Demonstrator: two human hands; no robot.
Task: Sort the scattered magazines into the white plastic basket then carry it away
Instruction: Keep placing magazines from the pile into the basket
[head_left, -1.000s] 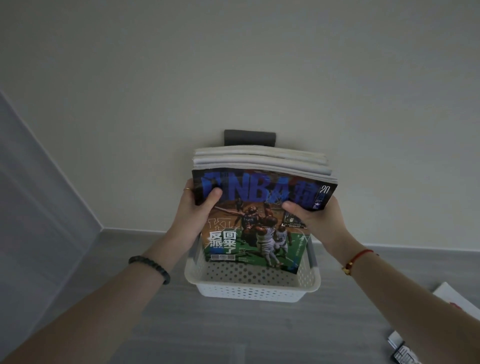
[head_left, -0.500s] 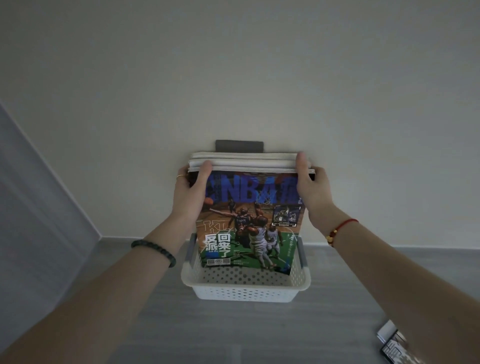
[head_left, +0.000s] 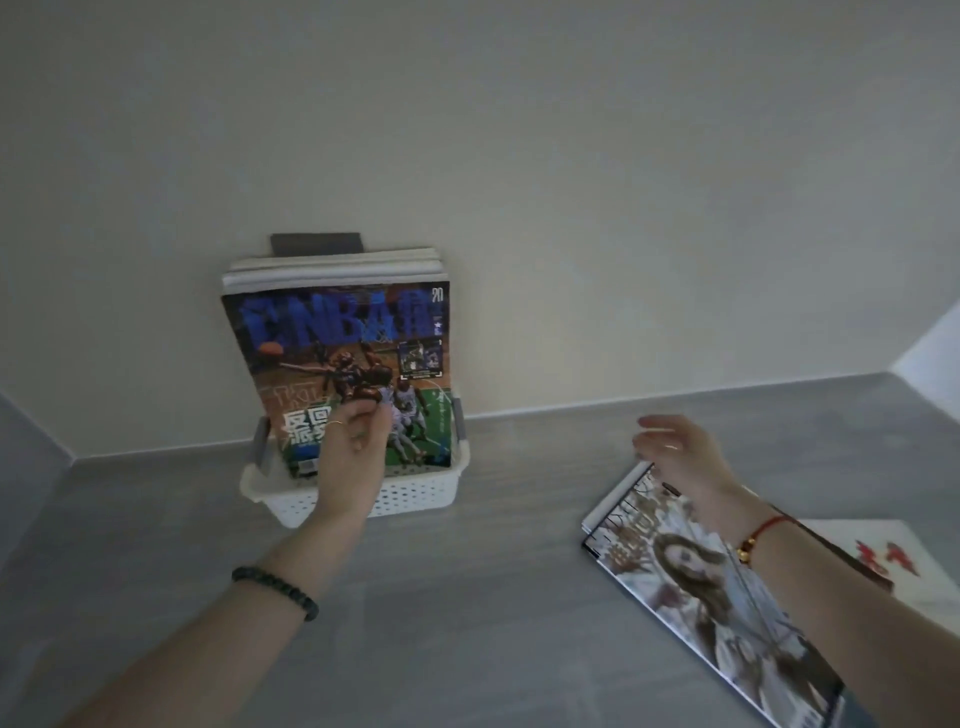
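Glossy paper: every magazine here has a slick cover, so I judge each one light, floppy and apt to slide.
Left hand: loose and empty, fingers half curled, in front of the white plastic basket and overlapping the lower part of the basketball magazine.
Right hand: open, fingers spread, holding nothing, well to the right of the basket and just over the top edge of the portrait magazine; whether the fingertips touch it, I cannot tell.
Basket: on the grey floor, its back against the pale wall.
Basket contents: the basketball magazine stands upright at the front, leaning back on a stack of pale magazines whose top edges show above it; a dark grey edge rises behind them.
Loose items: the portrait magazine lies flat on the floor right of the basket; further right again, a white sheet with red marks lies partly under the right arm.
Progress: judged part done, with at least these two still outside the basket.
Where to hold: pinch the portrait magazine along its spine or top edge, lifting a corner first since it lies flat; support it underneath so it does not bend.
Basket grip: by its grey side handles, both hands, because the tall upright stack looks top-heavy.
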